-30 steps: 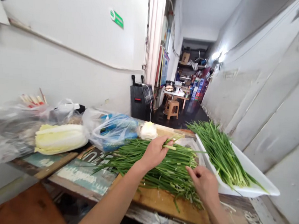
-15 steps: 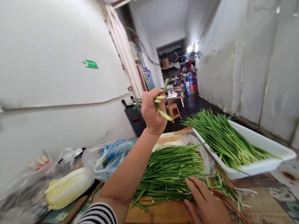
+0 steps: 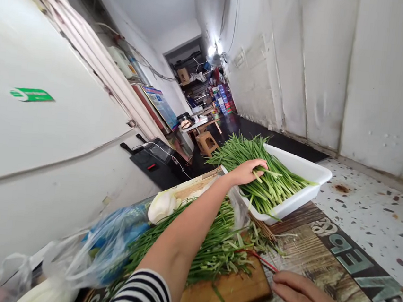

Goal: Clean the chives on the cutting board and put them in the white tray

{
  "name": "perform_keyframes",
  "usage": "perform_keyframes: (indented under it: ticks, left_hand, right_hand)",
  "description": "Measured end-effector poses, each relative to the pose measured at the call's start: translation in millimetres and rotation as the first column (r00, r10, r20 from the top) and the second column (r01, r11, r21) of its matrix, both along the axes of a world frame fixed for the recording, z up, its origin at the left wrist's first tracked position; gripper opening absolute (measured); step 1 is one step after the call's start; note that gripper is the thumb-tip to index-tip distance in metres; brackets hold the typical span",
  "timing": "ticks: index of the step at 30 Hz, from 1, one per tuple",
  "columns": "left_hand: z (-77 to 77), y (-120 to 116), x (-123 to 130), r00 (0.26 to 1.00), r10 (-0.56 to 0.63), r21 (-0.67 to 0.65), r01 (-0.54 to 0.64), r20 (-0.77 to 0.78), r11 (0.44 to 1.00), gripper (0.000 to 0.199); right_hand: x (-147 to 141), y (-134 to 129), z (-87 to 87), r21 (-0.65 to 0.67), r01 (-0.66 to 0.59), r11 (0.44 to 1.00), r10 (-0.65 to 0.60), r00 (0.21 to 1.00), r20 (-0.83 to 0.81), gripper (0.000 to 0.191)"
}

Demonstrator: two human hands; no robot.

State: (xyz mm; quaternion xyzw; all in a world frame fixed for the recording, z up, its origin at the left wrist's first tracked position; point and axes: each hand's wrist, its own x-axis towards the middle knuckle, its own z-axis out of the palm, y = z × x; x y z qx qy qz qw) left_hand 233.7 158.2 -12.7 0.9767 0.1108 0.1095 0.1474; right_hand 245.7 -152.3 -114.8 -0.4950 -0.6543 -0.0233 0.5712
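Your left hand [image 3: 247, 172] is closed around a few garlic chives [image 3: 259, 174], their pale cut ends poking out past the fingers, and it sits right over the heap of chives [image 3: 274, 189] that fills much of the white tray [image 3: 298, 200] beneath it. The leafy tips of that heap spill over the tray's far edge, just beyond your left hand. Your right hand [image 3: 311, 301] holds no chives; it is low over the desk [image 3: 305, 256], nearer to you, fingers extended and slightly bent, with the fingertips at the end of a red string [image 3: 264, 260]; you can't tell whether they touch it. Between your hands lie loose trimmings [image 3: 262, 237]. Under and beside your left forearm, a second pile of chives [image 3: 213, 247] covers much of the wooden cutting board [image 3: 223, 293], whose near edge is bare. Left of that forearm are a pale round vegetable [image 3: 161, 207], a clear plastic bag [image 3: 99, 245] with something blue in it, and, nearest you, a napa cabbage [image 3: 48, 293], partly out of view. Well beyond your left hand stand a brown stool [image 3: 206, 144] and a black speaker [image 3: 154, 160].
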Motion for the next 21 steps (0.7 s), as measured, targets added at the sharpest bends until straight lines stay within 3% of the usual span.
perform_keyframes:
  ticks: [2,4,8,10,14,21]
  left_hand:
    - [12.4,-3,-5,0.998,0.001,0.016,0.000,-0.058,1.000,0.021]
    - [29.7,-10,-8,0.986,0.022,0.140,0.001,-0.165,0.990,0.031]
    - [62.3,-35,-9,0.897,0.251,0.490,-0.044,-0.364,0.870,0.072]
    - [70.6,-45,-10,0.862,0.306,0.533,-0.050,-0.404,0.845,0.076]
    - [66.7,-51,-18,0.864,0.255,0.451,-0.038,-0.433,0.892,0.062]
    - [36.0,-45,-55,0.926,0.227,0.368,-0.106,-0.302,0.924,0.050]
  right_hand:
    - [-1,1,3.6,-0.015,-0.019,1.000,0.019,1.000,0.007,0.057]
    - [-3,-1,9.8,-0.006,-0.012,1.000,0.012,0.999,0.050,0.049]
    - [-8,-8,21.9,0.035,0.049,0.998,-0.053,0.986,0.155,0.030]
    - [-12,-10,25.3,0.043,0.058,0.997,-0.065,0.981,0.181,0.026]
    - [-20,-11,28.0,0.074,0.077,0.994,-0.091,0.975,0.201,0.024]
    - [-26,-13,24.5,0.023,0.087,0.996,-0.090,0.964,0.251,0.023]
